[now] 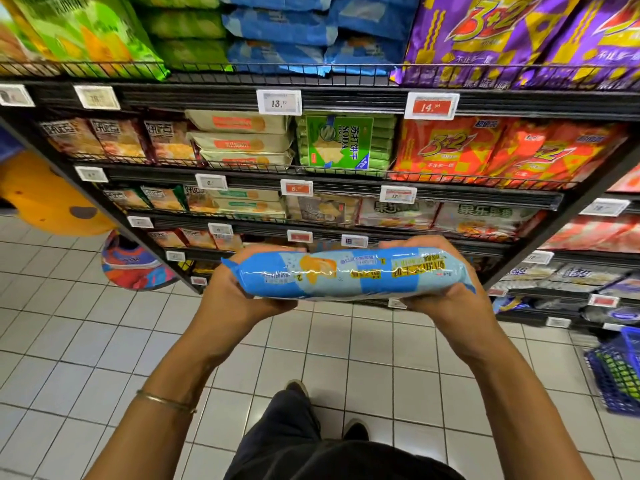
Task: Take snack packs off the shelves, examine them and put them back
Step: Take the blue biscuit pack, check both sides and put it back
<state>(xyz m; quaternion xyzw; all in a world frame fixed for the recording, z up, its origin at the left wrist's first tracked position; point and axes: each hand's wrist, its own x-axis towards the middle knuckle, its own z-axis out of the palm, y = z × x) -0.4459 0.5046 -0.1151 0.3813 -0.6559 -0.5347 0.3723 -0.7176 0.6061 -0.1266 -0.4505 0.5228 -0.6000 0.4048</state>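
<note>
A long blue snack pack [349,273] with yellow printing lies level in front of the lower shelves, its edge turned toward me. My left hand [239,296] grips its left end, fingers curled over the top. My right hand [446,303] grips its right end the same way. More blue packs of the same kind [277,27] are stacked on the top shelf, behind a wire rail.
Black wire shelves [346,102] hold green soda biscuit packs [346,143], red packs [485,150], purple packs [502,36] and white price tags. A blue basket [620,375] stands on the tiled floor at right. An orange figure [45,199] is at left.
</note>
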